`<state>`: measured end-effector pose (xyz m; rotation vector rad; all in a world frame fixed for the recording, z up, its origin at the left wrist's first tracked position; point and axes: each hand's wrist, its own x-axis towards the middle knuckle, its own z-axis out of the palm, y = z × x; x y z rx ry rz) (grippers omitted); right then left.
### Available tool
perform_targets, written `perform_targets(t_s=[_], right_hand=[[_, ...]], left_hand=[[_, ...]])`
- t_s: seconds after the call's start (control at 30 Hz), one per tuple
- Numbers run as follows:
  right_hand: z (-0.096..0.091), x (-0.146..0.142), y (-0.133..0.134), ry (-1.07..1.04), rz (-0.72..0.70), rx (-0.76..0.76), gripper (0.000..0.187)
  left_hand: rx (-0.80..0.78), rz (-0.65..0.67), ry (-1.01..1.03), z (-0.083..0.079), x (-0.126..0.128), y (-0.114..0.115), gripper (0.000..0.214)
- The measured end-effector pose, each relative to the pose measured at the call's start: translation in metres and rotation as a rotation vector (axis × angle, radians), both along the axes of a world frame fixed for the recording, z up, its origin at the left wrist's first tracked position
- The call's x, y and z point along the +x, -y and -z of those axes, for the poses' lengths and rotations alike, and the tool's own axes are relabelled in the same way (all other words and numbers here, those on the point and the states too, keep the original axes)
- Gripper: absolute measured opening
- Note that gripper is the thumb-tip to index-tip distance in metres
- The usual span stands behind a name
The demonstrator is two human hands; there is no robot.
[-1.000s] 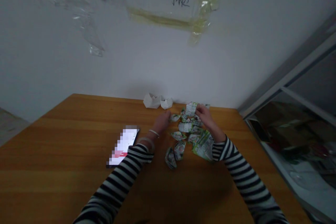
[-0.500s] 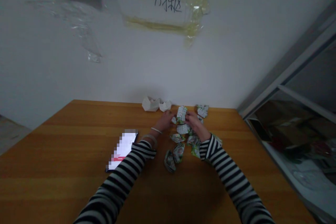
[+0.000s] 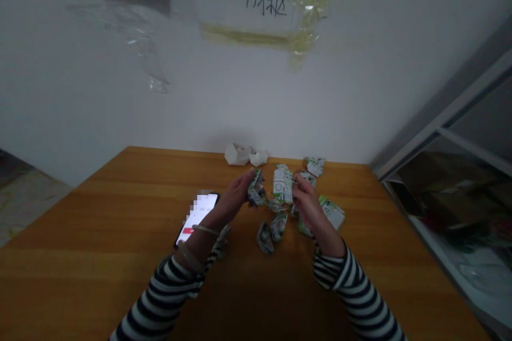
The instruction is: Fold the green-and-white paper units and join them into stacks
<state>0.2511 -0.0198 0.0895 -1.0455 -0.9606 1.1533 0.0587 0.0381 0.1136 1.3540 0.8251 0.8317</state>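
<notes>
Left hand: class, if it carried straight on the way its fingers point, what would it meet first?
The left hand holds a folded printed paper piece and points up and right. First in line seems the taller printed piece at the right hand, though depth is unclear.

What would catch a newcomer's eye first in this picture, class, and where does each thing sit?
First, the two hands raised over the middle of the wooden table: the left hand grips a folded green-and-white paper piece, the right hand another. More such pieces lie scattered beneath them. A lit phone lies just left, and a taped handwritten sign hangs on the wall above.
</notes>
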Motion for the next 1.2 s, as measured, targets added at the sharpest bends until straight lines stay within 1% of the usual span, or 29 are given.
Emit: perform_targets(t_s=[0.07,0.1,0.2,0.3,0.4,0.47,0.53,0.63,0.77,0.93,1.1,1.2], right_hand=[[-0.007,-0.014,0.017,0.048,-0.029,0.054,0.014],[-0.01,-0.019,0.023,0.083,-0.038,0.083,0.017],[-0.018,-0.028,0.036,0.181,-0.04,0.147,0.026],[-0.027,-0.032,0.045,0.249,-0.017,0.175,0.028],[-0.032,-0.034,0.051,0.263,-0.014,0.158,0.027],[-0.033,-0.036,0.054,0.218,-0.024,0.124,0.028],[-0.033,-0.037,0.056,0.14,-0.062,0.069,0.027],[-0.033,-0.041,0.058,0.026,-0.121,0.002,0.018],[-0.034,-0.043,0.062,-0.04,-0.115,-0.005,0.017],[-0.032,-0.037,0.067,0.002,-0.053,-0.003,0.025],[-0.029,-0.033,0.07,0.052,-0.07,0.019,0.016],[-0.031,-0.034,0.071,0.086,-0.09,0.049,0.016]], left_hand=[[-0.032,-0.04,0.021,-0.013,-0.008,0.022,0.056],[-0.036,-0.063,0.013,-0.018,-0.011,0.03,0.055],[-0.006,-0.096,-0.04,-0.023,-0.014,0.044,0.054],[0.068,-0.095,-0.063,-0.023,-0.015,0.047,0.053],[0.122,-0.098,-0.077,-0.024,-0.016,0.05,0.053],[0.131,-0.101,-0.092,-0.028,-0.017,0.054,0.054],[0.127,-0.105,-0.088,-0.032,-0.016,0.058,0.055],[0.121,-0.101,-0.062,-0.039,-0.015,0.064,0.055],[0.147,-0.1,-0.067,-0.047,-0.014,0.072,0.052],[0.189,-0.105,-0.107,-0.049,-0.014,0.076,0.053],[0.201,-0.091,-0.102,-0.051,-0.016,0.076,0.053],[0.21,-0.086,-0.109,-0.052,-0.016,0.077,0.052]])
